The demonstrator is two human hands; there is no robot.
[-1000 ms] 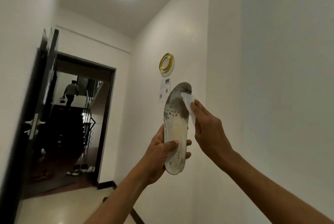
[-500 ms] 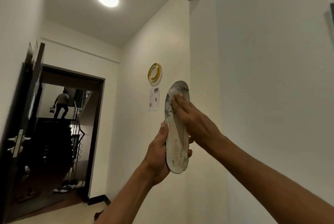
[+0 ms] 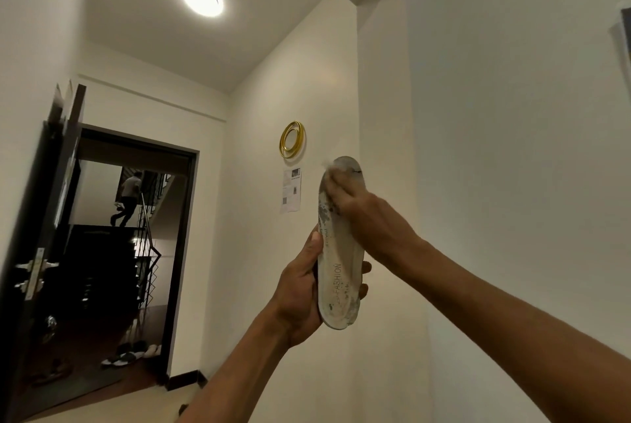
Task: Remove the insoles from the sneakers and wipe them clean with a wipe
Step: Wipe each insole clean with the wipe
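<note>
Head view, the only one: insole (image 3: 339,252) is out of the sneaker & held upright in the air in front of a white wall (image 3: 512,183), toe end up, heel end down, printed side w/ "FASHION" facing the camera. Left hand (image 3: 300,296) has its grip closed round the lower half, thumb on the left edge, fingertips showing past the right edge. Right hand (image 3: 362,211) presses flat on the upper part near the toe, fingers closed down on a wipe (image 3: 328,168); only a blurred white scrap of it shows at the fingertips, rest hidden under the hand. Progress, as a guess: removal done for this insole, wiping underway. Grey-dark smudges show along the left edge & at the heel, so it isn't clean yet. 2nd insole & the sneakers aren't in view here, can't tell their state. Shoes (image 3: 133,352) lie by the open doorway (image 3: 136,252), too small to identify.
</note>
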